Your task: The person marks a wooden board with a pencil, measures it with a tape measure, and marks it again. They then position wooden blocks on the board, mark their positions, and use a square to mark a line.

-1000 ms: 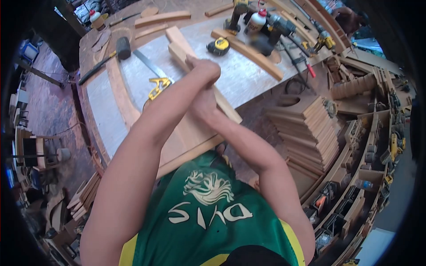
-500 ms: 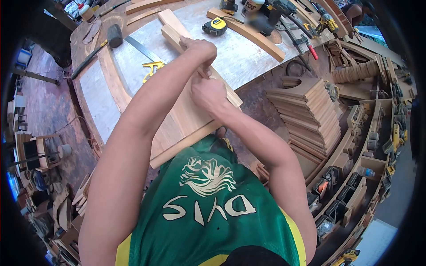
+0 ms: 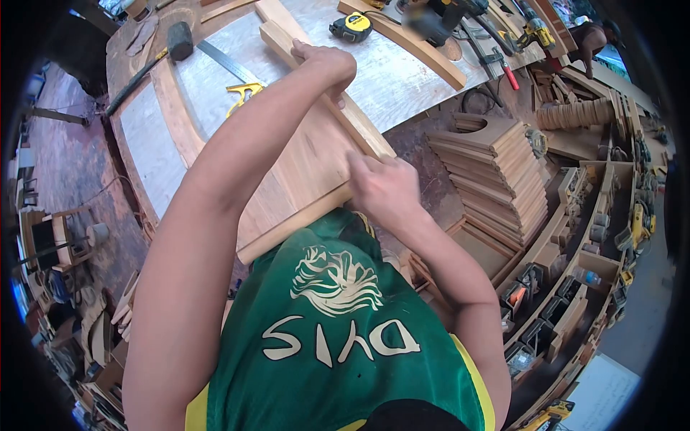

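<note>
A flat wooden panel (image 3: 302, 169) lies on the workbench (image 3: 402, 86) and reaches over its near edge toward my body. A long wooden strip (image 3: 357, 123) runs along the panel's right side. My left hand (image 3: 325, 63) is clamped over the far part of this strip, arm stretched across the panel. My right hand (image 3: 384, 185) has its fingers closed on the strip's near end, at the panel's near right corner. The hands hide the strip beneath them.
A yellow tape measure (image 3: 352, 27), a curved wooden piece (image 3: 410, 47), a black mallet (image 3: 180, 39), a yellow-handled square (image 3: 241, 92) and power tools (image 3: 438, 14) lie on the bench. A stack of wooden pieces (image 3: 503, 187) stands on the floor at right, beside shelves of tools.
My right hand has slid from beside my left hand down the strip to its near end. My left hand has kept its hold on the far part.
</note>
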The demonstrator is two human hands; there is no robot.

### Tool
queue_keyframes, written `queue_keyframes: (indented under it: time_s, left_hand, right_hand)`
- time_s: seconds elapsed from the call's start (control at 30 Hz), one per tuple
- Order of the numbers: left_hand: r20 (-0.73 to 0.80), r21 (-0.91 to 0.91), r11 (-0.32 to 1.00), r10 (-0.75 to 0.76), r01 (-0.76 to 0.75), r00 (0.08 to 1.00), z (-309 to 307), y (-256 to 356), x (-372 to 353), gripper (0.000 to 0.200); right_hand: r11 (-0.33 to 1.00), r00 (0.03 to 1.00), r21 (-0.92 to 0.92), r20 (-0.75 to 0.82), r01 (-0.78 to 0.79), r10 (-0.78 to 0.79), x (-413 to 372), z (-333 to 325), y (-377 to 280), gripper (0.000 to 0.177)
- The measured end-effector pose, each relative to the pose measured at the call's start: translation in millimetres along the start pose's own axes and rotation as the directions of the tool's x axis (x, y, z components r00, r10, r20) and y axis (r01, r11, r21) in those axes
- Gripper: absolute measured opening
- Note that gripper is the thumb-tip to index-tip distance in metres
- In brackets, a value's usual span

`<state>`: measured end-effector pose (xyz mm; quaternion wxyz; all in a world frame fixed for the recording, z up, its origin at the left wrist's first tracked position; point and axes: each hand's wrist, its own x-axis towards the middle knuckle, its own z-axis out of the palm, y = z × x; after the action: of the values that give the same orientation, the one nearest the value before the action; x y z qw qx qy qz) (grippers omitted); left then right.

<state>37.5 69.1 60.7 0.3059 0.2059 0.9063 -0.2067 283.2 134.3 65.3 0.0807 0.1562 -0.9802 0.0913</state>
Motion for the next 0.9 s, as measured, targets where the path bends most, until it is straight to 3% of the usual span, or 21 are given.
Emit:
queue_keyframes:
  time_s: [0.1,0.2,0.37,0.57,0.63,0.73,0.8,0.9]
  left_hand:
    - [0.015,0.008,1.0,0.003,-0.003,1.0,2,0,7,0.078]
    - [0.046,-0.069,0.996,0.051,-0.048,0.998,-6,-3,-7,0.084]
    - [0.006,-0.092,0.992,0.082,-0.081,0.997,-4,-6,2,0.071]
    - [-0.001,-0.031,0.998,0.056,-0.056,0.998,-4,-3,-2,0.077]
    - [-0.018,-0.007,0.999,0.05,-0.05,0.999,-2,-3,-2,0.079]
    - [-0.033,-0.003,0.998,0.062,-0.062,0.997,0,-3,0,0.078]
    - [-0.01,0.009,0.998,0.067,-0.067,0.998,-1,-3,-2,0.076]
    - [0.025,-0.053,0.992,0.117,-0.115,0.993,-4,-7,-6,0.087]
  right_hand:
    - [0.997,0.988,-0.036,-0.138,0.066,-0.071,42,51,-1,0.023]
    - [0.999,0.997,-0.035,-0.069,-0.025,0.023,89,82,-2,0.026]
    - [0.997,0.996,-0.017,-0.038,-0.076,0.076,117,102,6,0.027]
    - [0.988,0.943,-0.115,0.305,-0.101,0.131,83,60,8,0.026]
    - [0.985,0.961,-0.064,0.216,-0.163,0.173,41,47,14,0.021]
    - [0.987,0.972,-0.087,0.18,-0.134,0.148,-10,19,20,0.013]
    - [0.988,0.968,-0.092,0.205,-0.127,0.143,-25,9,20,0.009]
    - [0.992,0.988,0.001,0.086,-0.129,0.129,-30,15,24,0.01]
